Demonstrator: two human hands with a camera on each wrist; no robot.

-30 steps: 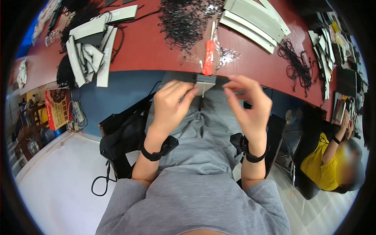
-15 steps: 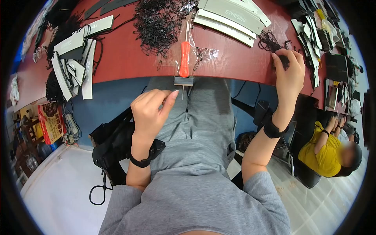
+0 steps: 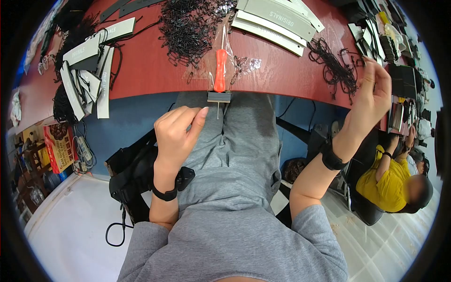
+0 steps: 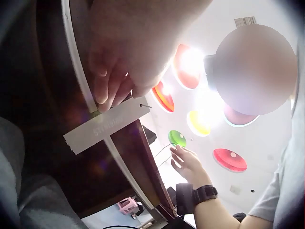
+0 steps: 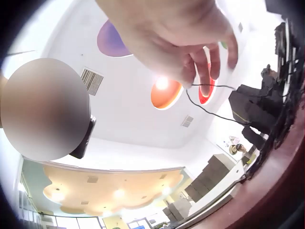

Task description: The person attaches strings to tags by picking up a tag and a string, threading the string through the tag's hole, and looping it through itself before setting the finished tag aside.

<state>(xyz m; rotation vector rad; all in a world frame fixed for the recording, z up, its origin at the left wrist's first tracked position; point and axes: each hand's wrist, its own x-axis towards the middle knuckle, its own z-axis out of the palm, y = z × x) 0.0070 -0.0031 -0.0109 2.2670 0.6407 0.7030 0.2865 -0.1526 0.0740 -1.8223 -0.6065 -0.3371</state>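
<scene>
At the table's front edge, a screwdriver-like tool with an orange handle [image 3: 220, 70] lies with its thin metal shaft pointing toward me. A stack of tags [image 3: 219, 97] sits on that shaft; in the left wrist view the lowest tag [image 4: 107, 126] shows white lettering and the metal tip poking through its hole. My left hand [image 3: 178, 134] hovers just left of the stack, fingers loosely bent and holding nothing. Out to the right, my right hand [image 3: 373, 96] pinches a thin black cord [image 5: 208, 111] between thumb and fingertips, beyond a bundle of black cords [image 3: 333, 70].
Behind the tool lies a heap of small black safety pins [image 3: 188, 33]. Loose grey tags [image 3: 277, 26] lie right of it, and strung tags [image 3: 87, 77] at the left. A person in a yellow shirt [image 3: 383, 183] sits at the right.
My right hand has left the tag stack, reached right to the cord bundle, and moved farther right with a cord. The left hand has drawn slightly back from the stack. The head view shifted.
</scene>
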